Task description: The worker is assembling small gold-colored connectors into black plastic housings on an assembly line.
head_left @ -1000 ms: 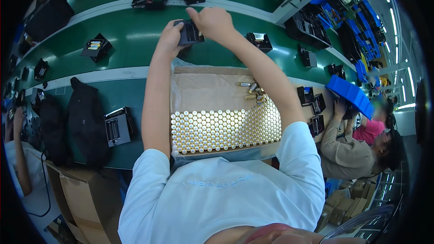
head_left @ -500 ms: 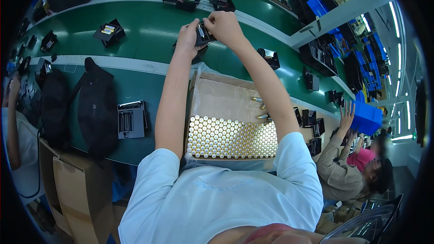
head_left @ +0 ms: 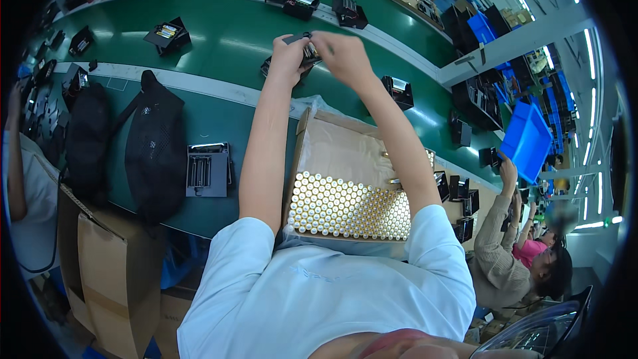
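My left hand [head_left: 287, 58] is closed around a black battery case [head_left: 308, 57] above the far green conveyor. The fingers of my right hand [head_left: 344, 56] curl in at the case's right side, slightly blurred; whatever they pinch is hidden. Below the case, another black case [head_left: 267, 66] shows partly behind my left hand. Between my forearms lies a shallow carton [head_left: 301, 143], its near part packed with upright batteries [head_left: 342, 209]. A few loose batteries [head_left: 395, 181] lie on their sides near my right forearm.
Open black cases with batteries [head_left: 167, 32] sit along the green belt [head_left: 226, 33]. A black bag [head_left: 156, 153] and a grey-black case [head_left: 207, 169] lie to my left, above a tall brown carton [head_left: 109, 272]. At right a co-worker [head_left: 498, 252] lifts a blue bin [head_left: 526, 139].
My view has shifted, so the scene sits farther right. My right hand has tilted and pulled slightly away from the case. The co-worker's blue bin has been raised and tipped.
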The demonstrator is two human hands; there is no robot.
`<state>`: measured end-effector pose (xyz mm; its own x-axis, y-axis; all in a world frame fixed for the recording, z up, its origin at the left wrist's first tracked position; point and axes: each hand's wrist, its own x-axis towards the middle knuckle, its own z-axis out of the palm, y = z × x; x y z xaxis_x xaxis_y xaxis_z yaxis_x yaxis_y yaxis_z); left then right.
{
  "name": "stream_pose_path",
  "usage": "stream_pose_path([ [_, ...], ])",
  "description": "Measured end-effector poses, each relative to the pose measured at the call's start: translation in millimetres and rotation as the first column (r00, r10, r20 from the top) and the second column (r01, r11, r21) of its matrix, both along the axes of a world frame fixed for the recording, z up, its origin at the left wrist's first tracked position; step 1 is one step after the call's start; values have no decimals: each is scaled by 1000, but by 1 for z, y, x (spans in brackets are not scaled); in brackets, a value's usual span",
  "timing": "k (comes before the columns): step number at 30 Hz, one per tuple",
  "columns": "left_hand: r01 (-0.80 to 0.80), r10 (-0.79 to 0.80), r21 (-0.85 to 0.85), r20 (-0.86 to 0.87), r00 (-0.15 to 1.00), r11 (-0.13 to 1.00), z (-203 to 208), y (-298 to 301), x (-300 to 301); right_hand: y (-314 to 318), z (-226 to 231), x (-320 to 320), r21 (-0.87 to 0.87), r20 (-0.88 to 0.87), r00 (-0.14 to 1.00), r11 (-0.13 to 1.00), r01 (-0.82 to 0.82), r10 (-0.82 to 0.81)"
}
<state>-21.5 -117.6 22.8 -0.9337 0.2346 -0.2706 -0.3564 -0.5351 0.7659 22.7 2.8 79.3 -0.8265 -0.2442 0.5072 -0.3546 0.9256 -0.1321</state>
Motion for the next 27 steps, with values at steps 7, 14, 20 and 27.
stream_pose_path([
  [7, 106, -119, -117, -106, 987, 987, 12, -10, 8, -6, -8, -62, -230, -159, 987, 973, -33, -4],
  [14, 116, -120, -116, -30, 992, 986, 10, -22, 0, -18, -5, -63, -401, -52, 998, 916, -1, -21],
  [20, -6, -42, -231, -200, 979, 973, 2, -26, 0, -14, 6, -44, -321, 509, 847, 878, 356, -157],
  [27, -154, -123, -658, -354, 927, 737, 6, -25, 5, -5, -4, -22, -350, 524, 838, 859, 373, -151],
])
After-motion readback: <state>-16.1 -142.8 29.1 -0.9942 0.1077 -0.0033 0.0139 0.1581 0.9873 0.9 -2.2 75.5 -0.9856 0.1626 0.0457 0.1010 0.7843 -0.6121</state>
